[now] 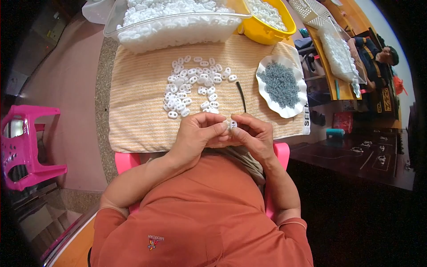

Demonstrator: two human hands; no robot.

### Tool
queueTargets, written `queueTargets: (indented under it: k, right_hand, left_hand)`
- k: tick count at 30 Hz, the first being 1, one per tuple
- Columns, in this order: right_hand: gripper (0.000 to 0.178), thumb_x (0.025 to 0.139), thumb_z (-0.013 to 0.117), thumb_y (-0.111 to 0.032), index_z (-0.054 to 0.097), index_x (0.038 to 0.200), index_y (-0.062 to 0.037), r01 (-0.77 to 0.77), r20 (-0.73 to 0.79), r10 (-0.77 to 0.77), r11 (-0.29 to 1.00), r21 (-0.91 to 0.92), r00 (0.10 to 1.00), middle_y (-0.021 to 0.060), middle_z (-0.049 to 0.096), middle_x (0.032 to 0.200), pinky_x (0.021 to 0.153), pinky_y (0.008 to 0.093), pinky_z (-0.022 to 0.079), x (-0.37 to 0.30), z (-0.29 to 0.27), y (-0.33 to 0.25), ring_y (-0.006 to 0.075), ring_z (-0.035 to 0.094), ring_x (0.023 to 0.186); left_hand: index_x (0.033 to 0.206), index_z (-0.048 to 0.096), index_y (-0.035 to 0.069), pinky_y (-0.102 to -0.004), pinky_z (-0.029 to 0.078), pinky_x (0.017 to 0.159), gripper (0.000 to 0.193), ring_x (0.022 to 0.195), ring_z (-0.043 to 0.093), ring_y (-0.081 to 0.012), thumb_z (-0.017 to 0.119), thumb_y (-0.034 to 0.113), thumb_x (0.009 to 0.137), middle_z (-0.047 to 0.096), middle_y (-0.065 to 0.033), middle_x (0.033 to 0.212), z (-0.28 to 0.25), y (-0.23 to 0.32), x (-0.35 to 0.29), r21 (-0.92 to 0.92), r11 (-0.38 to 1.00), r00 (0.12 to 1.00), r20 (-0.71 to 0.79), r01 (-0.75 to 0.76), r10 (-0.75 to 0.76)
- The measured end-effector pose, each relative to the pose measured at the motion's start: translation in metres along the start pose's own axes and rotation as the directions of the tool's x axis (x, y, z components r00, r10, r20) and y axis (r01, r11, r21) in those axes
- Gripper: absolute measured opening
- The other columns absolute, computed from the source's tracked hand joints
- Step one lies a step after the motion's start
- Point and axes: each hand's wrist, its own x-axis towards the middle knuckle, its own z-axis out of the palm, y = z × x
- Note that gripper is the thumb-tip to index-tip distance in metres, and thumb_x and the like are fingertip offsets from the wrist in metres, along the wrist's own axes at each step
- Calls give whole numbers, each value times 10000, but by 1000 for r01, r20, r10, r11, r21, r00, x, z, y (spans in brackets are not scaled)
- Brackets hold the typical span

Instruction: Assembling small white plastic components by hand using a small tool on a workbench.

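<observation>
Close to my body at the table's near edge, my left hand (201, 130) and my right hand (254, 135) meet with fingertips pinched. Between them is a small white oval plastic piece (233, 125) with two dark holes. My right thumb and forefinger grip it. My left thumb and forefinger close on a small pale part against its left side, too small to make out. Just beyond lie many loose white two-hole plastic pieces (192, 80) on a striped towel (138, 98). A thin black rod (241, 95) lies to their right.
A white wavy-rimmed plate (261, 91) of small grey-blue parts stands at right. At the back are a clear bin (178, 38) of white pieces and a yellow basin (271, 38). A pink stool (31, 147) stands left. Another person (371, 58) sits far right by a second clear bin (340, 55).
</observation>
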Motion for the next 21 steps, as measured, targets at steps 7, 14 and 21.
queueTargets:
  k: [7,14,21]
  right_hand:
    - [239,862,627,19,626,1094,75,-5,-17,5,1000,-16,1000,42,601,979,786,230,494,0,-1,2,95,594,894]
    - [234,864,621,31,626,1095,69,-20,-16,20,999,29,1000,50,609,989,793,237,502,-1,0,-1,104,607,901]
    - [244,865,626,22,620,1106,63,-42,13,41,998,51,999,58,620,984,797,245,512,-1,0,1,114,627,891]
  left_hand:
    - [1050,602,-27,-263,576,728,181,783,658,-135,638,55,892,663,-91,903,-2,0,0,12,1000,1000,21,2,-2]
    - [1046,605,-26,-270,574,732,187,786,652,-134,645,71,891,662,-90,901,-2,0,0,12,1000,1000,21,7,-7]
    - [1043,605,-27,-275,574,733,186,782,649,-136,647,70,889,661,-93,903,-2,-1,0,9,1000,1000,20,5,-5]
